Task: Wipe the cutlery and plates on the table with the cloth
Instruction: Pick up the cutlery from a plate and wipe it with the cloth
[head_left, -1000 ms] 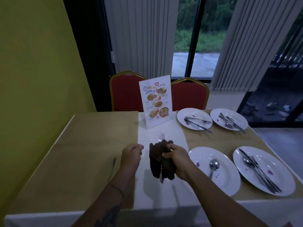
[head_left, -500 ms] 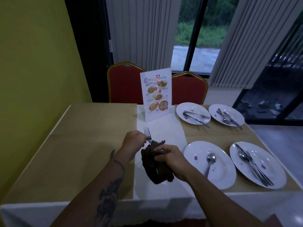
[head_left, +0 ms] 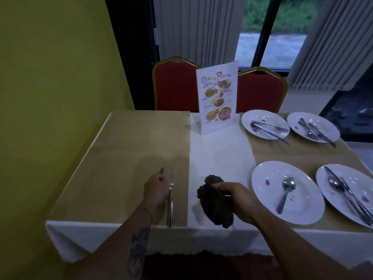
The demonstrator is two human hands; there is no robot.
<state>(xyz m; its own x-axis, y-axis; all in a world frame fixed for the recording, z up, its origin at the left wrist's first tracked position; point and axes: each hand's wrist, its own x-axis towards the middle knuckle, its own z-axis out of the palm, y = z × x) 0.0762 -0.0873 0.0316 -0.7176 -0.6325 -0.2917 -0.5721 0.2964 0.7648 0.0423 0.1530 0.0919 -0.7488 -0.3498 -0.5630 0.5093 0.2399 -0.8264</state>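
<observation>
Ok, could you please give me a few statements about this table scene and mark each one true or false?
1. The right hand grips the dark cloth. True.
2. The fork is wrapped in the cloth. False: the left hand holds it, apart from the cloth.
3. The plate nearest the cloth has only a spoon on it. True.
4. The menu card lies flat. False: it stands upright.
</observation>
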